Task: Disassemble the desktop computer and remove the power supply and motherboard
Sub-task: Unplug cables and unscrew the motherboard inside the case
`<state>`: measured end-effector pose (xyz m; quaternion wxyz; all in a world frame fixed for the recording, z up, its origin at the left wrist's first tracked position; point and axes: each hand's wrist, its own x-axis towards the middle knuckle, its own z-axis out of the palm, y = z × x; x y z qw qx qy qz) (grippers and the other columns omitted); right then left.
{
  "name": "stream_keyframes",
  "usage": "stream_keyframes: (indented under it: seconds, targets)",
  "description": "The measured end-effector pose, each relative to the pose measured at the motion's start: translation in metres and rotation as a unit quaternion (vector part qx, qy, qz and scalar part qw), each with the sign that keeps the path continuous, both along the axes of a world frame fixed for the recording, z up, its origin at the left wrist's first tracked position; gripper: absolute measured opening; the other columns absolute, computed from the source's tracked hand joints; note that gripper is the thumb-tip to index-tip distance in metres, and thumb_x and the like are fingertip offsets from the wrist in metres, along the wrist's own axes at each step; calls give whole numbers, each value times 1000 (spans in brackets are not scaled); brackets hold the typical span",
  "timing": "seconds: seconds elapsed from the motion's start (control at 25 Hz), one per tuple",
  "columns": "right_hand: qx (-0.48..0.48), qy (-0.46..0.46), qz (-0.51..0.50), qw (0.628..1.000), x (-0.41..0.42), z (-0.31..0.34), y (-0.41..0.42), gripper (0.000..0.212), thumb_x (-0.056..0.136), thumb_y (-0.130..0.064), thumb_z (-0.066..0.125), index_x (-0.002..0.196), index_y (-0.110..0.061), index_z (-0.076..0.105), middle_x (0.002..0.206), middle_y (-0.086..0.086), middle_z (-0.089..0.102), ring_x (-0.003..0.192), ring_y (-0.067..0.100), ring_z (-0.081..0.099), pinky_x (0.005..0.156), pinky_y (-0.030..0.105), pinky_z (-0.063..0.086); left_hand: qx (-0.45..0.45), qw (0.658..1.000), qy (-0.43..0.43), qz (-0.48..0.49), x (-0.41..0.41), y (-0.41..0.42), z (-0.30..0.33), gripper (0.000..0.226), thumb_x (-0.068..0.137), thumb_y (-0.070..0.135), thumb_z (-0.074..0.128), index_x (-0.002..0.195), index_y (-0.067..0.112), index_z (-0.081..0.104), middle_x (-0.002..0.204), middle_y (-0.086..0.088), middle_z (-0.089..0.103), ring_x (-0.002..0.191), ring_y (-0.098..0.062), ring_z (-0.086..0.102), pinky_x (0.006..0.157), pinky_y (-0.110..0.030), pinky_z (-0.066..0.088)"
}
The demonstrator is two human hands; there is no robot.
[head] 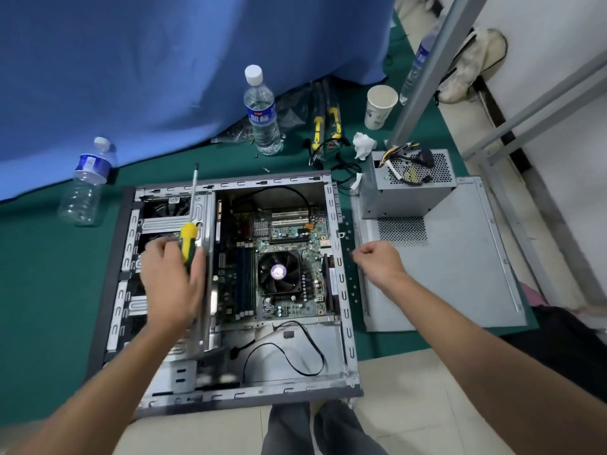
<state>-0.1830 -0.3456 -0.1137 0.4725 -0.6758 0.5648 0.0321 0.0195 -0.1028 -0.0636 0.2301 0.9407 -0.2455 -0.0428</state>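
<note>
The computer case (230,382) lies on its side with the side opening facing up, partly on a green mat (49,290) and partly on the tiled floor. The motherboard (279,257) is seated inside the case, with the CPU fan (279,273) near its centre. The power supply (410,185) is out of the case; it stands on the detached side panel (453,274), just right of the case, with its cable bundle lying on top.

The left hand (170,280) is above the drive-bay section of the case. Its fingers grasp the yellow-and-green handle of a screwdriver (190,224), shaft pointing away from the person. The right hand (377,261) is at the right edge of the case, fingers curled together; they appear to pinch a small dark item, possibly a screw, but the view is too blurred to confirm.

Two water bottles (261,110) (85,182), a paper cup (379,106) and a crumpled tissue (363,144) stand or lie on the mat behind the case.
</note>
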Motion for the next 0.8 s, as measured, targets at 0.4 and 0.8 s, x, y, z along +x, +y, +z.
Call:
stream_keyframes:
  seconds: [0.4,0.8]
  targets:
    - [-117,159,59,978,36,-59,-1,26,92,4,36,78,-8,54,82,11,57,74,23,52,64,32,39,-12,998,-54,8,14,-3,-32,41,91,36,43,100,-1,56,97,-16,54,93,-31,47,80,-44,36]
    - [28,-56,-65,996,-2,-15,6,25,92,-23,61,74,-7,64,68,5,63,59,15,58,68,29,50,-19,998,-59,13,13,-2,-33,32,91,39,41,91,9,50,89,-5,46,85,-20,38,76,-40,31]
